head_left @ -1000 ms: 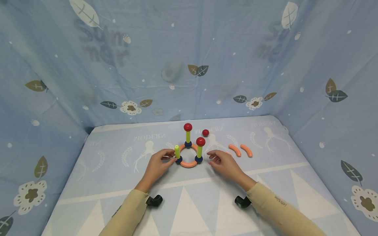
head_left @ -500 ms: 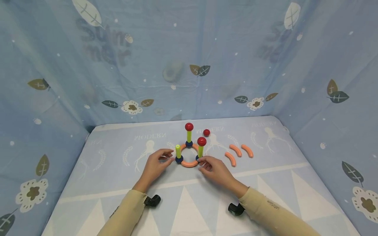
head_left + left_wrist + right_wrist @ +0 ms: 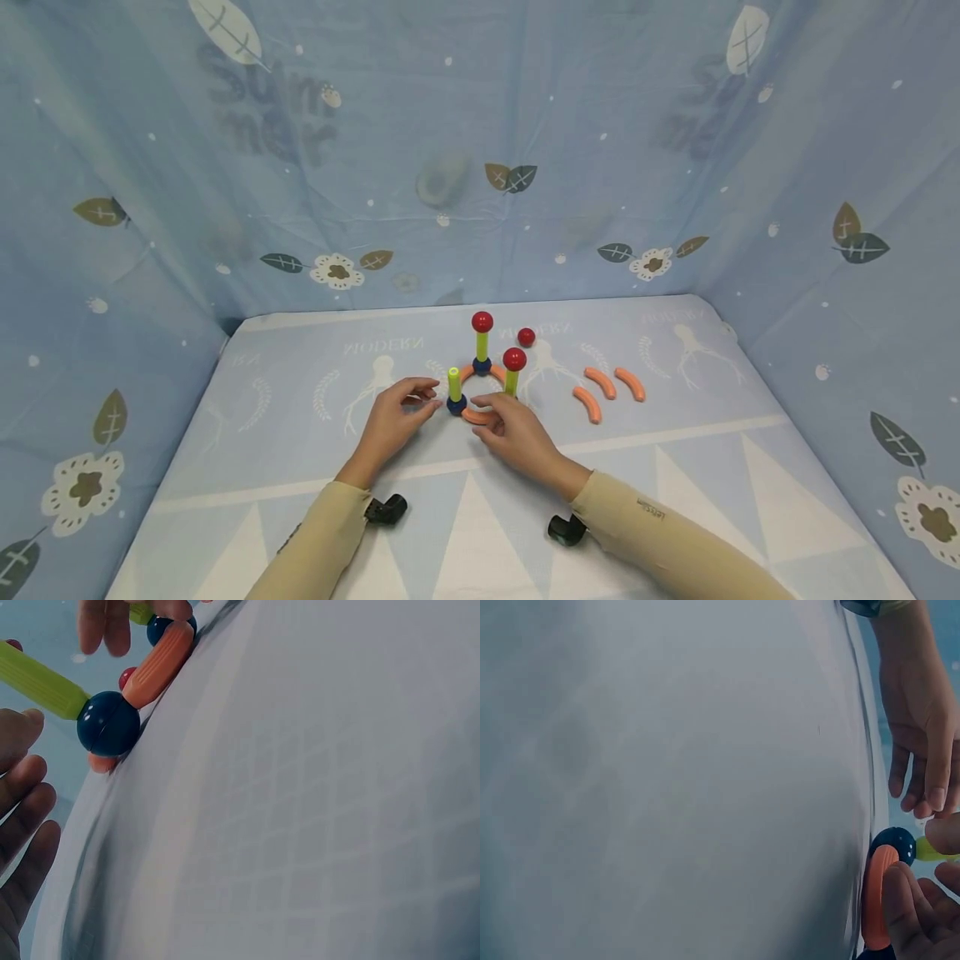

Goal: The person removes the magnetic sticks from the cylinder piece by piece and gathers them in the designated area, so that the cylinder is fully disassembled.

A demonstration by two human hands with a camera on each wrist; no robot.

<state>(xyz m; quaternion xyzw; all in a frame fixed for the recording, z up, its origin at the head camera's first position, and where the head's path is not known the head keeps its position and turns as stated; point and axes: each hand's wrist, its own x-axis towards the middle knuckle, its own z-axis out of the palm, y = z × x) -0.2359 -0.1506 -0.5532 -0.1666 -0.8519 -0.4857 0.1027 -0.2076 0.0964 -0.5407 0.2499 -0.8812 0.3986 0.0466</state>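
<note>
A ring of curved orange rods and dark blue balls lies mid-table. From it rise three yellow-green rods; the back rod and the right rod bear red balls, while the left rod has a bare top. My left hand stays just left of that bare rod, fingers loosely bent and holding nothing. At the ring's front is my right hand, partly covering the right corner. Its fingers lie close beside the front orange rod in the right wrist view; contact is unclear.
A loose red ball sits behind the ring on the right. Further right lie three loose orange curved rods. Patterned blue curtain hangs behind the cloth-covered table and at its sides.
My right hand has moved left, from beside the ring's right corner to its front, uncovering a loose orange rod. My left hand has drawn slightly away from the left rod.
</note>
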